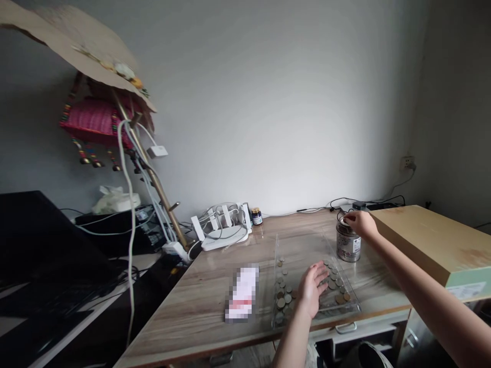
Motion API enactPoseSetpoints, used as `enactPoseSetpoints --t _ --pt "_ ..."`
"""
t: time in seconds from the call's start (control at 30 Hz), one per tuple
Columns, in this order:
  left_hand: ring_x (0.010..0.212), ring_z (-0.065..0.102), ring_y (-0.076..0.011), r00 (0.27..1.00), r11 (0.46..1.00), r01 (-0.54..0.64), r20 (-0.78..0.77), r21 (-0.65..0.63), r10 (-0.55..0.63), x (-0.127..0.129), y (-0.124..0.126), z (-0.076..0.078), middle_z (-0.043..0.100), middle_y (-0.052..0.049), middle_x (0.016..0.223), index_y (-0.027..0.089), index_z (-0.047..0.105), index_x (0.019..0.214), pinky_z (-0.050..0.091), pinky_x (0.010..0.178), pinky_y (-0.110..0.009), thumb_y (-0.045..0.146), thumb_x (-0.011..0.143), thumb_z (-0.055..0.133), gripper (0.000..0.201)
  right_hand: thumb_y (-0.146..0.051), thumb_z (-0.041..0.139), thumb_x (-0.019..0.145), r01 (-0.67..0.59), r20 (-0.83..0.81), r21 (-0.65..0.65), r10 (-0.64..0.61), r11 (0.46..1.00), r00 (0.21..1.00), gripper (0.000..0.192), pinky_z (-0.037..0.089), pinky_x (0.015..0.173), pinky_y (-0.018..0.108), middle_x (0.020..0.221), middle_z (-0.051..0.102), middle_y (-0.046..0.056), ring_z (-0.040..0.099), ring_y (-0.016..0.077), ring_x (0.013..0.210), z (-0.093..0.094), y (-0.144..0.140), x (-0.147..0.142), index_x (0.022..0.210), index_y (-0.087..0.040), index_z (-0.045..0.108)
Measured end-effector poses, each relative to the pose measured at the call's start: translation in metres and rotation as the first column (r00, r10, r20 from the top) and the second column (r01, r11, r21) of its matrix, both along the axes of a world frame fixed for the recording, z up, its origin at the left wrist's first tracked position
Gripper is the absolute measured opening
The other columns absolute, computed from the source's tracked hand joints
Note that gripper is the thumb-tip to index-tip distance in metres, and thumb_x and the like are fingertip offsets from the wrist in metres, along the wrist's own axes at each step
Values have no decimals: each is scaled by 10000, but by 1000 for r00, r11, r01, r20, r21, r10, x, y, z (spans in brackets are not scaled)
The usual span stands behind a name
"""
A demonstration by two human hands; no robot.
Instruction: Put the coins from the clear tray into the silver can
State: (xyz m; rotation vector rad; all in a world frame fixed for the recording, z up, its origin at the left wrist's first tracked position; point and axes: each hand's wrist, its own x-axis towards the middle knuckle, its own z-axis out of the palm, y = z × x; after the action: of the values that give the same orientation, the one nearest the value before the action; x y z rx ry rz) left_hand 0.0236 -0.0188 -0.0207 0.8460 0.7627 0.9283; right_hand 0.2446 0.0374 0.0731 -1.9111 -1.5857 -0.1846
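My left hand [312, 290] is open, fingers spread, over a clear plastic tray [303, 248] on the desk. Silver coins [281, 302] and a few brass-coloured coins [339, 298] lie scattered in the tray, some hidden behind that hand. Farther back to the right, my right hand [360, 225] pinches a small pale disc that looks like a coin [342, 221]. It is held at the top of a round metal tin [348, 246], which stands upright beside the tray's far right corner. The inside of the tin is hidden from here.
Right of the tin lies a large tan box [425, 235]. A white router [225, 237] and a small dark jar [257, 216] stand along the wall. A blurred-out flat object [243, 294] rests left of the tray. Cables [128, 230] hang at the left near a laptop [38, 240].
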Motion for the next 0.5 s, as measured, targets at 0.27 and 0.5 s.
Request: enactPoseSetpoints --t 0.27,0.5 --pt "1035 445 -243 907 753 33 -336 657 254 0 19 7 559 -97 973 200 617 798 241 963 -365 230 644 573 163 -237 453 727 144 247 -227 -86 963 965 218 390 665 291 871 600 138 541 221 854 17 24 -2 821 -152 631" --pt "1287 -34 -260 867 857 -50 -404 513 292 -39 92 20 296 -144 1323 189 536 783 36 998 -470 226 560 627 244 -479 341 788 -427 184 -468 558 774 809 438 383 785 374 1099 504 148 491 248 976 -57 2 -103 1029 -185 559"
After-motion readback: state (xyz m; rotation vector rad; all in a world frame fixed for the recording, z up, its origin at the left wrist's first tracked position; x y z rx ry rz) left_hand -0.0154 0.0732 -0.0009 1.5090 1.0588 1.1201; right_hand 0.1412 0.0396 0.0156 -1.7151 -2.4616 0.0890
